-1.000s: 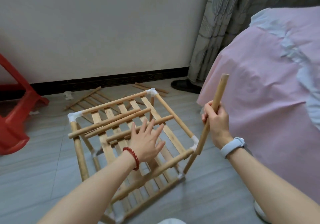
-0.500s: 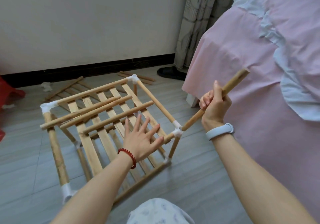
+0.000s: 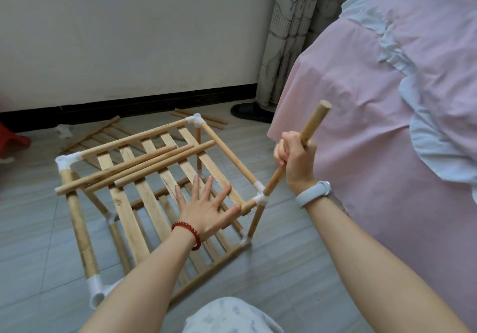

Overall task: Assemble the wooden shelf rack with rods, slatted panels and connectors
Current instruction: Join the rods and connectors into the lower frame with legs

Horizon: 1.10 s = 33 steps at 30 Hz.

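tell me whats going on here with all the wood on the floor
A person is building a wooden rack on the floor. The right hand grips a rod, its lower end at the white corner connector. The left hand lies flat, fingers spread, on the slatted panel. Three loose rods lie across the top, and more wooden parts lie by the wall.

Right hand (image 3: 294, 159) grips rod (image 3: 296, 149), seemingly seated in connector (image 3: 260, 198).
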Tool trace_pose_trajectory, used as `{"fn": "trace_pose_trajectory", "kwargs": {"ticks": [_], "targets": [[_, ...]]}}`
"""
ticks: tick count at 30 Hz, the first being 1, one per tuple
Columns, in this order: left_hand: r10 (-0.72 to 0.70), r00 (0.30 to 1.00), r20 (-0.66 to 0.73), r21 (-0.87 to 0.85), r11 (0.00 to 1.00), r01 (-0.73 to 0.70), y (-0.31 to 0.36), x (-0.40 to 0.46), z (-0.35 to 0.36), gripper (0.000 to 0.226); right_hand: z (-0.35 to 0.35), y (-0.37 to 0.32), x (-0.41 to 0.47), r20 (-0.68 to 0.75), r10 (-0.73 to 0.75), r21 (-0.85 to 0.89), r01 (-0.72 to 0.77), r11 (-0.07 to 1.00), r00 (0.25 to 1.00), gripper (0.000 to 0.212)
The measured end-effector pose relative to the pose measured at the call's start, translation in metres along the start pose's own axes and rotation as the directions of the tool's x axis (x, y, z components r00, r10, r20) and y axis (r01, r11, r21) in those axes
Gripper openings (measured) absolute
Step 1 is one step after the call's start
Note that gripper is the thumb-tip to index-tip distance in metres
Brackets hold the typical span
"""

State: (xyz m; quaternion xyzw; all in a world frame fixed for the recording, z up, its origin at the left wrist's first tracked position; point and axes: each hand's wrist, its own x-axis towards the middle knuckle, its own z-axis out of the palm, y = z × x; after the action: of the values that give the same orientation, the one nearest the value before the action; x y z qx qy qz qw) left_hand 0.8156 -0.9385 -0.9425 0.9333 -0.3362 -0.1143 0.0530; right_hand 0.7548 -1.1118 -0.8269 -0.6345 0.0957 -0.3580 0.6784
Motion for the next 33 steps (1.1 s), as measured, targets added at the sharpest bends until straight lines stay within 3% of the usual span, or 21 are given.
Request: {"fn": "trace_pose_trajectory", "kwargs": {"ticks": [9, 11, 13, 15, 17, 20, 23, 27, 30, 33], "targets": [[-0.01, 1.0, 0.004, -0.006, 1.0, 0.01, 0.001, 0.002, 0.001, 0.087, -0.004, 0.0, 0.007, 0.128, 0.128, -0.11, -0.114, 0.987, 0.983, 0.042], [-0.013, 1.0, 0.003, -0.008, 1.0, 0.013, 0.0, 0.002, 0.002, 0.088, 0.001, 0.004, 0.007, 0.041, 0.119, -0.136, -0.113, 0.984, 0.992, 0.044], [-0.014, 1.0, -0.005, -0.007, 1.0, 0.014, 0.0, 0.003, 0.003, 0.089, 0.009, 0.012, 0.006, -0.154, 0.085, -0.192, -0.115, 0.975, 0.984, 0.043], [-0.012, 1.0, -0.013, 0.0, 1.0, 0.012, -0.001, 0.004, 0.006, 0.09, 0.02, 0.022, -0.001, -0.343, 0.023, -0.264, -0.12, 0.957, 0.939, 0.042], [-0.014, 0.999, -0.032, -0.001, 1.0, 0.014, -0.003, 0.005, 0.008, 0.089, 0.029, 0.03, -0.008, -0.434, -0.018, -0.251, -0.102, 0.963, 0.901, 0.044], [-0.005, 1.0, -0.028, -0.018, 1.0, 0.004, -0.004, 0.005, 0.009, 0.089, 0.026, 0.032, -0.008, -0.368, 0.037, -0.164, -0.104, 0.981, 0.929, 0.048], [0.004, 1.0, -0.022, -0.014, 1.0, -0.004, -0.003, 0.007, 0.009, 0.091, 0.007, 0.03, -0.004, -0.138, 0.106, -0.136, -0.125, 0.983, 0.985, 0.048], [0.01, 1.0, -0.003, -0.01, 1.0, -0.01, -0.003, 0.006, 0.006, 0.091, -0.003, 0.024, 0.002, 0.105, 0.175, -0.119, -0.162, 0.98, 0.979, 0.055], [0.0, 1.0, -0.014, -0.015, 1.0, -0.001, -0.003, 0.004, 0.007, 0.09, 0.002, 0.022, -0.004, 0.013, 0.151, -0.211, -0.144, 0.967, 0.989, 0.048], [-0.006, 1.0, -0.017, -0.009, 1.0, 0.006, -0.002, 0.004, 0.008, 0.091, 0.011, 0.015, -0.011, -0.205, -0.033, -0.266, -0.023, 0.964, 0.978, 0.033]]}}
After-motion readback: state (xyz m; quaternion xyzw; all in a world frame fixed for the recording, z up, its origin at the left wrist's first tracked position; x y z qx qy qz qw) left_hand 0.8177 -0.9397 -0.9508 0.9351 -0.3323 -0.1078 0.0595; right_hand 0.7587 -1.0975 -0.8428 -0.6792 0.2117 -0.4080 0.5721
